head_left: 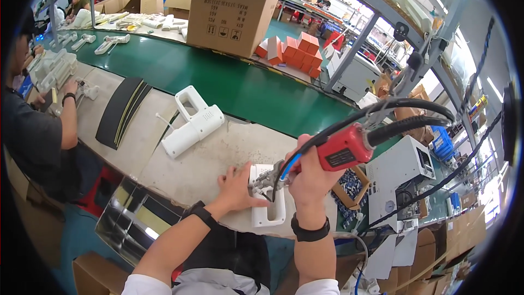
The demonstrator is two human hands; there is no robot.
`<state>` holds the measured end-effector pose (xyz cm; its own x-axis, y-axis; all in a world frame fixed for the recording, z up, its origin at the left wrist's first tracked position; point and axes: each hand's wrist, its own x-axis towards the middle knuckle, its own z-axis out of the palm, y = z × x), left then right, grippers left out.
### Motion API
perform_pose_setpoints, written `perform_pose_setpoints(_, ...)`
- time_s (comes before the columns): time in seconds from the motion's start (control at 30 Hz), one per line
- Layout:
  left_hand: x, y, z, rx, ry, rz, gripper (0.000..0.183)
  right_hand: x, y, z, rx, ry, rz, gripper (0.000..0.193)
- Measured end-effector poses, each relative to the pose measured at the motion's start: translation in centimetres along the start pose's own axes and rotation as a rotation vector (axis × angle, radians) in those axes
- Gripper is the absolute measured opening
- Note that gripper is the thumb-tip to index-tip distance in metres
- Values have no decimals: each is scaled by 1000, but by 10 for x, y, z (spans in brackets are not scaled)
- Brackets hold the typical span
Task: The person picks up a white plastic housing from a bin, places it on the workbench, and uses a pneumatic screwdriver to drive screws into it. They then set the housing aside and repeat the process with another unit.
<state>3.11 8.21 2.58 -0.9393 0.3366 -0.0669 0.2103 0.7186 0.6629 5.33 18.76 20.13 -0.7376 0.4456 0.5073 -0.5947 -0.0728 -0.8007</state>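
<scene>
keep the white casing (260,216) flat on the desk (232,147), near its close edge, and stop it twisting. with the left hand (238,188), fingers spread wide and thumb out to the casing, best brace firmly, fingertips clear of the metal head (265,180). with the right hand (314,177), wrapped around the red tool (345,150), best hold steady and square, pressing evenly; cannot tell whether touching the casing or just above. give the black hose (401,125) slack.

on the desk's pale, speckled top, see a second white casing (194,134) beyond the left hand, then dark curved strips (121,112) farther left. past those, find a green belt (262,90), with a big cardboard box (229,16) and stacked orange boxes (303,52) along the far side. to the right, note a grey machine (401,166); to the left, a co-worker (38,125) handling white parts (57,71).
</scene>
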Motion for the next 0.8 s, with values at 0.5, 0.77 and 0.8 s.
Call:
perform_pose_setpoints(0.5,3,-4,6,59,-40,26,126,-6,33,-5,-88,22,43,13)
perform_pose_setpoints(0.77,1,4,-2,36,-42,-18,123,4,2,-21,-4,30,35,8)
perform_pose_setpoints(0.8,1,5,-3,35,-43,-18,123,4,5,-19,-25,46,90,11)
